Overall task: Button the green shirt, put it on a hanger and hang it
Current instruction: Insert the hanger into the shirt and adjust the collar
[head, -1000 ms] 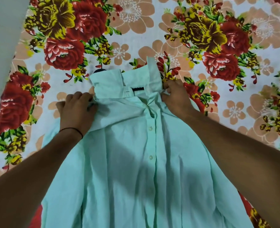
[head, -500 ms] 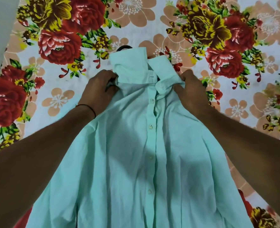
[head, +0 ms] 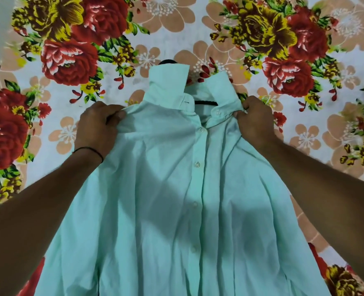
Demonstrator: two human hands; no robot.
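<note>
Green shirt (head: 170, 199): thin, creased mint cotton, lying front-up on a floral bedsheet (head: 70, 60) (red and yellow roses, tan blossoms on white). Placket buttoned down its centre, small pale round buttons; top collar button undone, collar flipped up stiffly. Black hanger (head: 205, 102): a dark bar shows inside the open neck, curved hook tip just beyond the collar. Left hand (head: 97, 127) clamped on shirt's left shoulder fabric; right hand (head: 254, 120) pinching cloth beside the collar.

Floral bedsheet (head: 176, 24) — green shirt (head: 166, 210) flat on it, w/ hanger (head: 205, 102).
</note>
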